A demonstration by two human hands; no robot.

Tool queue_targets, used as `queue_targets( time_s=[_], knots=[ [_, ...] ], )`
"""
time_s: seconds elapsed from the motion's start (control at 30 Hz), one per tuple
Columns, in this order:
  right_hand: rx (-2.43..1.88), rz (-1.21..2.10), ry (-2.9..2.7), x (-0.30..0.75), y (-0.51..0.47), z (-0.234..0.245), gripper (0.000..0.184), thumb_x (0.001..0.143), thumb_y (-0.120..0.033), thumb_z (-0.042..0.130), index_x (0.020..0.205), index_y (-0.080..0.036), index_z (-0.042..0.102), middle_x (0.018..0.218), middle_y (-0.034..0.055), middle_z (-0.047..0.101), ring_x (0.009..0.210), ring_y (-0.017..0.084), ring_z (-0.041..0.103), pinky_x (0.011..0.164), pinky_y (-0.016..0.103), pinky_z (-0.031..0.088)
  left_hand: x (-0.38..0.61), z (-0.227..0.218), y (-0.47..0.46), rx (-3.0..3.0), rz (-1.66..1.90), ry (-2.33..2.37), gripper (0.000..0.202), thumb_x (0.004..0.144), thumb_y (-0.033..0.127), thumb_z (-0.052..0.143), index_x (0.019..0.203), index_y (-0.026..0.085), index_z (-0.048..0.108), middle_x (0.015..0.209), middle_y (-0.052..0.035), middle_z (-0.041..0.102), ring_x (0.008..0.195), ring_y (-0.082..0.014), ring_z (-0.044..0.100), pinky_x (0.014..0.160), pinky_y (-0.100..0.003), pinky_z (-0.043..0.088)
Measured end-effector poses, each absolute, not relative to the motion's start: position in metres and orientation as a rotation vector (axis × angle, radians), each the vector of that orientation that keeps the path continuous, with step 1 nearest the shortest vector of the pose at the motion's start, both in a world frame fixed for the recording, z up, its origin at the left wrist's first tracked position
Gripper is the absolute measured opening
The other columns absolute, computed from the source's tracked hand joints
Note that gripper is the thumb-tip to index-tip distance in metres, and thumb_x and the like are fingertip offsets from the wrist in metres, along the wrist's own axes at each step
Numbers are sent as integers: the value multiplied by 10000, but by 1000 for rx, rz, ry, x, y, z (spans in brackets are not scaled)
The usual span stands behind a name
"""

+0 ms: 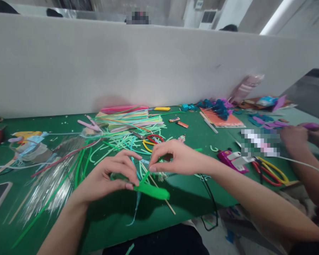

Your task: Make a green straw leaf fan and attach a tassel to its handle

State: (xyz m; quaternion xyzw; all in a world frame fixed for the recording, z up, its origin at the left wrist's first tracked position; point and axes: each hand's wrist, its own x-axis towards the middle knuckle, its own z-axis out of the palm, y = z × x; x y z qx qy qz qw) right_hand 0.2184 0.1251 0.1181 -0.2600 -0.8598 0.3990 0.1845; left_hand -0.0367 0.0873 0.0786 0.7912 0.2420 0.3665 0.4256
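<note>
My left hand (pixel 108 175) is closed in a pinch on a bright green pipe cleaner piece (pixel 155 192), whose thick fuzzy end points right. The fingers of my right hand (pixel 177 157) are pinched on a thin green strand that rises from the same piece. Part of the piece is hidden behind my left fingers. Below my hands lies a thin wooden stick (pixel 170 206) on the green table (pixel 117 223), and a light blue strand (pixel 135 210) hangs or lies beside it. Just beyond my fingers are scissors (pixel 149 143) with red and yellow handles.
Colourful pipe cleaners (pixel 138 118) are heaped at the back. Clear film strips (pixel 53 180) and a yellow glue gun (pixel 28 136) lie left. To the right are a magenta device (pixel 232 161), more scissors (pixel 271 171) and a co-worker's hands (pixel 295 136). A grey partition (pixel 149 67) stands behind.
</note>
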Motion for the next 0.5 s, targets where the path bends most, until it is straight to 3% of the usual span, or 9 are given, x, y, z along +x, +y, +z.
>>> queue_targets(
  time_s=[0.13, 0.23, 0.37, 0.5],
  knots=[
    [-579, 1346, -2256, 201, 123, 95, 112, 851, -262, 770, 862, -151, 769, 817, 18, 702, 736, 128, 615, 664, 238, 463, -45, 86, 116, 1938, 542, 290, 85, 854, 379, 743, 877, 372, 825, 728, -19, 748, 822, -199, 657, 1004, -390, 458],
    [-618, 1191, -2217, 190, 122, 92, 94, 838, -243, 785, 844, -155, 754, 806, 9, 685, 722, 125, 600, 674, 239, 454, -47, 92, 136, 1971, 414, 246, 98, 815, 454, 757, 859, 413, 834, 781, -54, 730, 987, -241, 615, 991, -369, 467],
    [-711, 1019, -2158, 192, 128, 96, 144, 794, -210, 827, 788, -169, 689, 804, -4, 696, 743, 132, 608, 687, 235, 442, -45, 94, 147, 2015, 439, 311, 136, 825, 506, 717, 861, 439, 829, 987, -78, 706, 1249, -273, 493, 1128, -400, 386],
    [-659, 1088, -2209, 205, 144, 104, 277, 776, -292, 846, 765, -180, 593, 807, -37, 647, 698, 100, 556, 627, 211, 407, -38, 93, 147, 2125, 477, 332, 250, 828, 599, 657, 748, 435, 828, 1055, -79, 702, 1306, -278, 476, 1188, -431, 349]
  ],
)
